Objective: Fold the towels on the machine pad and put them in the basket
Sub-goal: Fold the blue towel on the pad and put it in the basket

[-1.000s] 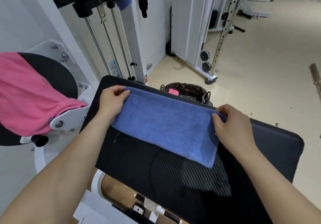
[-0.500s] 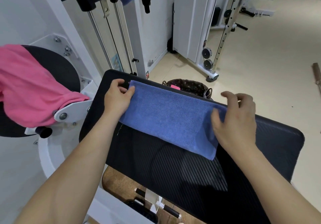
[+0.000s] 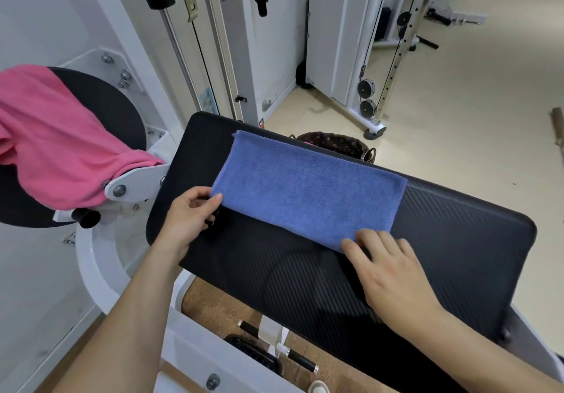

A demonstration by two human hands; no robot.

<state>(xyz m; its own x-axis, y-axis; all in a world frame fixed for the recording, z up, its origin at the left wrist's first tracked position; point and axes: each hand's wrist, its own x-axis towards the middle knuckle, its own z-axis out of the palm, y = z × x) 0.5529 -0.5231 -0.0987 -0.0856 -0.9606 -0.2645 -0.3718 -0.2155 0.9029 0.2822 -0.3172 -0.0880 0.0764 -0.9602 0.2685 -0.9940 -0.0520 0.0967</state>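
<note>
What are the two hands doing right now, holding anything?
Left hand: pinches the near left corner of the blue towel.
Right hand: open, fingertips resting on the towel's near right corner.

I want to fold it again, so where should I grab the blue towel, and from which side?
Probably the two near corners, from your side of the pad. The blue towel lies flat as a long band with its near long edge free, and the left hand and right hand sit at those corners.
</note>
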